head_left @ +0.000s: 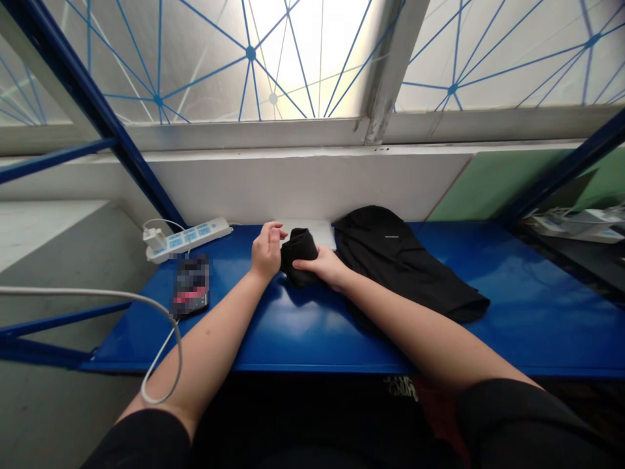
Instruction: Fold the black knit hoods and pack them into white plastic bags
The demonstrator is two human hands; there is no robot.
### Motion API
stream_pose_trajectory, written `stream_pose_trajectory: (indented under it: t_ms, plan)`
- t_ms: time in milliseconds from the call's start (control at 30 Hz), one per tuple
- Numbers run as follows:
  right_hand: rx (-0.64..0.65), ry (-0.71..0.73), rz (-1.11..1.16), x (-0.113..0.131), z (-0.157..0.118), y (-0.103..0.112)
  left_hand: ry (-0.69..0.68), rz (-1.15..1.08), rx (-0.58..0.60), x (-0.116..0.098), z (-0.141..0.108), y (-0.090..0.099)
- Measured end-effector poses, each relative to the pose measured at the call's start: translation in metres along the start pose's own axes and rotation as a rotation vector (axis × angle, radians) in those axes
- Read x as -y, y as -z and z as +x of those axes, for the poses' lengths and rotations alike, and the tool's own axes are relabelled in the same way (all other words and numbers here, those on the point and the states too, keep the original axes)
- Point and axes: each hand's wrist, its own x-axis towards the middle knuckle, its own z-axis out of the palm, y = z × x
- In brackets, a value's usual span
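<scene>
Head view: a rolled black cloth bundle (299,257) sits on the blue surface (312,339), held between both hands. The left hand (267,251) curls at the bundle's 9 o'clock, fingers arched, its contact hard to tell. The right hand (319,267) presses against it from 4 o'clock, fingers lying across it. A black garment (390,260) lies at 3 o'clock, a white power strip (188,240) toward 9 o'clock.

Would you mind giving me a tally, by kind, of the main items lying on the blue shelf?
Black textiles: 2 (bundled black cloth, flat black garment)
White power strip: 1
Phone: 1
White sheet: 1
Total: 5
</scene>
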Motion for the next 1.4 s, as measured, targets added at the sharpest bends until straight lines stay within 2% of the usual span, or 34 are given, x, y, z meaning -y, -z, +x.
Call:
stream_pose_trajectory:
  t_ms: [67,167,233,300,467,600,833,1000,1067,1133,1267,1400]
  plan:
    - [-0.109,0.019,0.201,0.000,0.006,0.007,-0.050,0.088,0.055,0.014,0.009,0.003]
    - [-0.242,0.050,0.387,0.000,0.016,0.021,-0.156,0.262,0.275,0.032,0.016,0.003]
    - [-0.284,0.016,0.454,-0.001,0.022,0.030,-0.173,0.325,0.388,0.040,0.016,0.000]
    - [-0.282,-0.023,0.502,-0.002,0.025,0.036,-0.164,0.331,0.435,0.044,0.015,-0.004]
    - [-0.166,-0.020,0.493,-0.001,0.021,0.033,-0.150,0.314,0.423,0.044,0.014,-0.008]
    - [-0.050,0.005,0.350,-0.003,0.016,0.027,-0.170,0.332,0.375,0.036,0.013,-0.007]
    - [0.038,0.073,0.128,-0.008,0.015,0.027,-0.137,0.294,0.346,0.019,0.007,-0.008]
    - [0.162,0.018,0.064,-0.007,0.015,0.030,-0.135,0.222,0.162,0.014,0.007,-0.007]
    - [0.156,0.012,0.044,-0.006,0.016,0.030,-0.149,0.208,0.087,0.012,0.006,-0.006]
    - [0.132,0.019,0.028,-0.006,0.017,0.030,-0.177,0.190,0.065,0.008,0.004,-0.004]
    - [0.079,-0.042,0.068,-0.005,0.018,0.029,-0.223,0.175,0.169,-0.002,-0.001,-0.004]
    - [-0.071,-0.043,0.202,-0.003,0.019,0.031,-0.322,0.226,0.291,-0.003,-0.002,-0.007]
